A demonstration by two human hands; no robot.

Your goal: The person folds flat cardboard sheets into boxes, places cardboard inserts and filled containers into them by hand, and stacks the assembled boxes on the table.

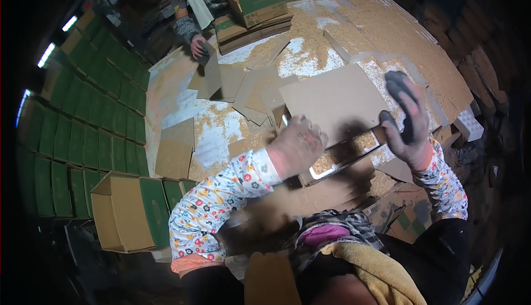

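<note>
So a flat brown cardboard sheet [332,103] is being held over the middle of the worn, sawdust-strewn round table [177,100], tilted up a bit. The left hand [296,147], in a dirty tan glove, is curled into a loose fist at the sheet's lower left corner; whether the edge is actually pinched can't be told, since the fingers are blurred. The right hand [406,119], in a dark-fingered glove, is held open with fingers spread, pressed against the sheet's right edge.

More loose cardboard pieces [249,92] are scattered just beyond it. An open green-and-brown carton [130,211] is seen at lower left, beside rows of stacked green boxes [88,117]. Across the table, another person's gloved hand [198,45] is rested on a cardboard piece, near a stack of flattened cartons [251,31].
</note>
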